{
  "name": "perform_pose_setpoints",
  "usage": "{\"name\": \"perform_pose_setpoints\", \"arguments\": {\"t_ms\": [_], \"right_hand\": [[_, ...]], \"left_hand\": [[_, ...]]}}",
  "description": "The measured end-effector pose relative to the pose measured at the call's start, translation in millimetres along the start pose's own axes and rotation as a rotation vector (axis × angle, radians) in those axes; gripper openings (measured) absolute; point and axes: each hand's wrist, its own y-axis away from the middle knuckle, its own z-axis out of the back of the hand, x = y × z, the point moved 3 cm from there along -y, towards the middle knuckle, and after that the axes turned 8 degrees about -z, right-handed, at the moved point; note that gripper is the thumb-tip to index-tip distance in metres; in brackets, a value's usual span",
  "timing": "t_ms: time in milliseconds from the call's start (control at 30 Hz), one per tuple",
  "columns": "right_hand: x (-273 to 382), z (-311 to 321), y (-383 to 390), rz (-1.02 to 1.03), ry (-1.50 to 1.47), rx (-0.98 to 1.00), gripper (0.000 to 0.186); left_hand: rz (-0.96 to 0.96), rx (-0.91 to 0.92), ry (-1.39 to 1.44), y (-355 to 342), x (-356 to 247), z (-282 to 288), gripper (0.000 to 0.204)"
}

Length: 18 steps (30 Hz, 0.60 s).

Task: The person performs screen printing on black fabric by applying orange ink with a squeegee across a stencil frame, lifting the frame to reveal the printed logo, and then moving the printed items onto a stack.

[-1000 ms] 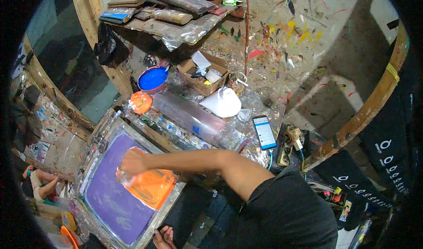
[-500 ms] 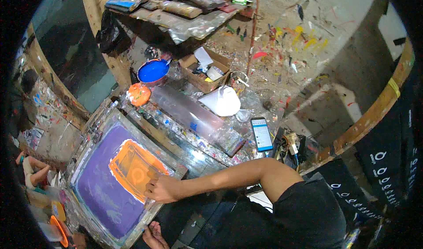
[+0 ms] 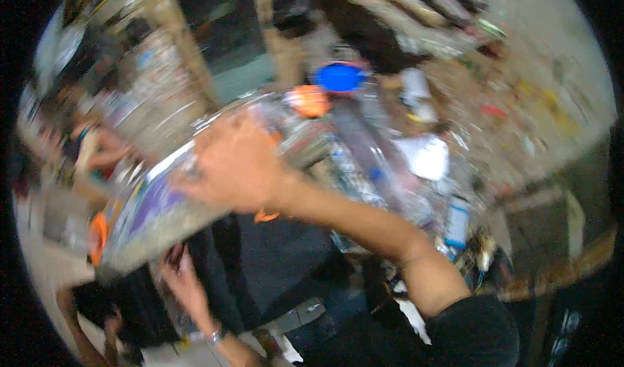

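Note:
A printing screen frame with purple mesh is tilted up, its near edge raised above black cloth. Over the screen is my right hand, smeared by motion; its fingers and anything in them cannot be made out. A bit of orange shows on the cloth beneath my right wrist. Below the frame's near edge, my left hand has its fingers stretched upward and apart, with nothing visible in them. A watch is on that wrist.
Behind the screen stand a tub of blue paint and a round orange-covered thing. A clear plastic roll, a white bag and a phone lie to the right. Another person is at far left; other arms show lower left.
The screen has been tilted up from lying flat, uncovering the black cloth. My right hand has moved up and away with it. My left hand has come further into view as the head view swung left.

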Motion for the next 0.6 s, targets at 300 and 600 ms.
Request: {"name": "perform_pose_setpoints", "arguments": {"t_ms": [300, 600], "right_hand": [[-10.7, 8.1, -154.7, -0.012, 0.022, 0.193, 0.086], [-17.4, -4.3, -207.1, -0.003, -0.019, 0.243, 0.086]], "left_hand": [[0.229, -0.126, -1.091, 75.4, 142.8, 9.2, 0.048], [0.738, -0.414, 0.938, 57.8, 172.1, 15.6, 0.062]]}}
